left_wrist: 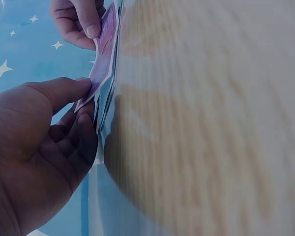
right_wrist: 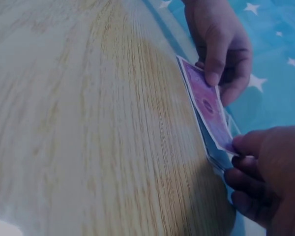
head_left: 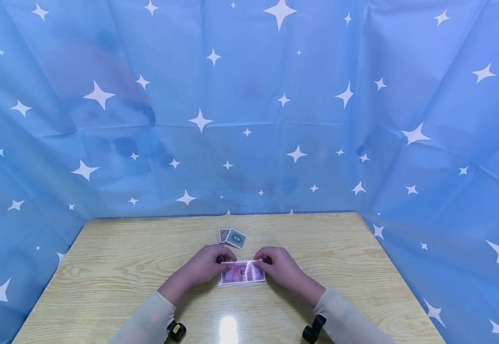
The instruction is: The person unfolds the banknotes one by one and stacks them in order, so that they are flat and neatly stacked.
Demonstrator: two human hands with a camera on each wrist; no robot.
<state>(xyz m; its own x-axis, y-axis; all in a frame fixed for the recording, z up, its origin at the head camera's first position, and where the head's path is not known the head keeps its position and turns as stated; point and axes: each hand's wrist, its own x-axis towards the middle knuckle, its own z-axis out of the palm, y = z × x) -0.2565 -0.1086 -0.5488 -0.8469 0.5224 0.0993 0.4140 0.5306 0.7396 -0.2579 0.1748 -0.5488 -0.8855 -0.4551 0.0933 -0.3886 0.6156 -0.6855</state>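
Observation:
A pink-purple printed banknote (head_left: pixel 244 274) with a white border lies crosswise in front of me. My left hand (head_left: pixel 206 264) pinches its left end between thumb and fingers, while my right hand (head_left: pixel 280 267) pinches its right end. In the left wrist view the note (left_wrist: pixel 106 42) is lifted at a tilt, and thin pale-edged sheets (left_wrist: pixel 108 101) lie under it on the tabletop. From the right wrist, the same note (right_wrist: pixel 205 103) shows a round dark mark in its middle.
Beyond the hands, a grey-green card with a round emblem (head_left: pixel 237 238) partly covers a purplish card (head_left: pixel 222 235) on the wooden table (head_left: pixel 137 253). A blue curtain with white stars (head_left: pixel 249 143) hangs behind the table and along both sides.

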